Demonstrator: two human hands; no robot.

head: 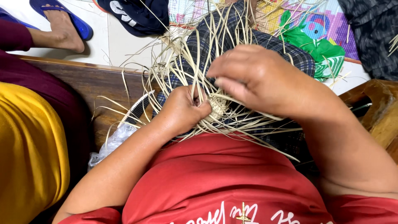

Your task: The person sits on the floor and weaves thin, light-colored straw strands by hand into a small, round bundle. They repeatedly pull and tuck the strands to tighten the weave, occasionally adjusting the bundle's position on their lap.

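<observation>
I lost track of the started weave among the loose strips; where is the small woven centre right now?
In the head view, the woven centre sits mid-frame over the checked cloth, between the left hand and right hand, both hands touching it.

Bright even daylight, soft shadows, perhaps slight blur.

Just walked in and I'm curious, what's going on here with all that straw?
A person in a red shirt holds a small woven piece over their lap. The left hand grips it, and the right hand works the loose pale strips fanning out from it. A comb lies on the wooden bench.
</observation>
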